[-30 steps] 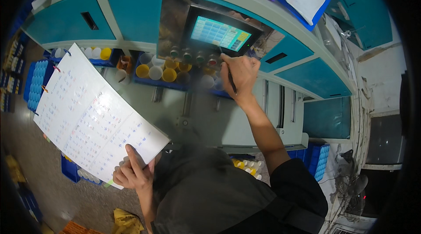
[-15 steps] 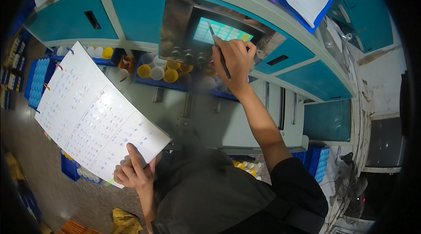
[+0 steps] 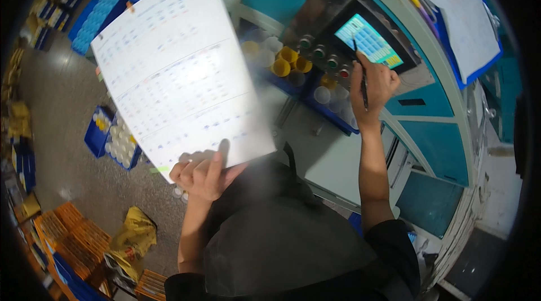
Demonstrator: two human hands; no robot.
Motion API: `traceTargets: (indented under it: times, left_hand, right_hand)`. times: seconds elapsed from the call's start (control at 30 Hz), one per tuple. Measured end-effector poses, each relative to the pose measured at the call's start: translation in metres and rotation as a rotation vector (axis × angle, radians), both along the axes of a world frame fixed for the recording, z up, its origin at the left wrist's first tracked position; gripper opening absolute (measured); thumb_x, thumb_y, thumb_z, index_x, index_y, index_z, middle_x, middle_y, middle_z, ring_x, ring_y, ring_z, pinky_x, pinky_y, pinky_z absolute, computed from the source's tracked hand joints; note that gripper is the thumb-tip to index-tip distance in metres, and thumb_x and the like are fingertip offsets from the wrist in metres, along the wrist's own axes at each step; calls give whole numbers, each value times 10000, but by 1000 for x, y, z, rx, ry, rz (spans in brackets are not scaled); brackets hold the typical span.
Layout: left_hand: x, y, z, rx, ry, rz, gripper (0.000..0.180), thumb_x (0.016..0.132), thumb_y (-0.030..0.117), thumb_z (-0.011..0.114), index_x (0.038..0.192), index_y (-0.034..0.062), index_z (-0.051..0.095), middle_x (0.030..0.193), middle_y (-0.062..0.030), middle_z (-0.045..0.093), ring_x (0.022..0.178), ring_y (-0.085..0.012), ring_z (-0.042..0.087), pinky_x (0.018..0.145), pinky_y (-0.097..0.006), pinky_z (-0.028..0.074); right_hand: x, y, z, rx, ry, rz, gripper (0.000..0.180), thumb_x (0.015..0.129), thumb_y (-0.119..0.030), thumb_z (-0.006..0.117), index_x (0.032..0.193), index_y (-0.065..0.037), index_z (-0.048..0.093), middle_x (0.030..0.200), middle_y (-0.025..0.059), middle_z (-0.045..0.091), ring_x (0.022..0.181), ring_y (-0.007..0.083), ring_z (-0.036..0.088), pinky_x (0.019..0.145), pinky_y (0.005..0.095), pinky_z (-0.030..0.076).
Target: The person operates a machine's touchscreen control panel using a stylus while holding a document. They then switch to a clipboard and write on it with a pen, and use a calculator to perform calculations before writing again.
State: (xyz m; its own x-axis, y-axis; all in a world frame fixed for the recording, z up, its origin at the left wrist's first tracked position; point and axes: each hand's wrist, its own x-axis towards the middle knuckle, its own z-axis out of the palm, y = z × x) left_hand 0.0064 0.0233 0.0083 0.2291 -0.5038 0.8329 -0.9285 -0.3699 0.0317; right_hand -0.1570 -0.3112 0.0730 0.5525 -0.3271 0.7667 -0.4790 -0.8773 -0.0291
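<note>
My left hand (image 3: 203, 178) grips the lower edge of a ring-bound notebook (image 3: 174, 70) with handwritten lines, index finger lying on the page and thumb beneath. The pages tilt up in front of me, with binding rings along the far edge. To the right, my right hand (image 3: 373, 87) is closed round a thin dark pen (image 3: 364, 78). Its tip is at or just over the lit touchscreen (image 3: 369, 40) of a machine's control panel; whether it touches I cannot tell. Green and red buttons (image 3: 332, 63) line the panel beside the screen.
Blue trays of yellow and white cups (image 3: 288, 63) stand below the panel. At the upper right, papers lie on a blue clipboard (image 3: 473, 36). Blue boxes of white pieces (image 3: 119, 143), a yellow sack (image 3: 134, 239) and orange crates (image 3: 73, 230) are on the floor at left.
My view has swung to the left, so the panel and notebook appear further right. The notebook has come up higher in view. The pen stays at the screen in my right hand.
</note>
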Motion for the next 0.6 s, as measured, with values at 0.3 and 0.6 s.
traceTargets:
  times: [0.3, 0.6]
  left_hand:
    - [-2, 2, 6, 58, -46, -41, 509, 695, 564, 911, 1021, 191, 793, 837, 39, 472, 845, -187, 462, 836, -376, 370]
    - [-5, 1, 7, 76, -31, 31, 511, 765, 557, 849, 1080, 158, 798, 802, 47, 506, 785, -163, 497, 814, -346, 376]
  right_hand:
    - [-4, 5, -9, 55, -2, -2, 237, 898, -90, 732, 1131, -75, 770, 805, 7, 662, 820, 155, 598, 887, 360, 316]
    - [-11, 5, -18, 50, 35, -27, 215, 916, -102, 726, 1125, -95, 775, 774, -11, 630, 779, 142, 572, 853, 361, 311]
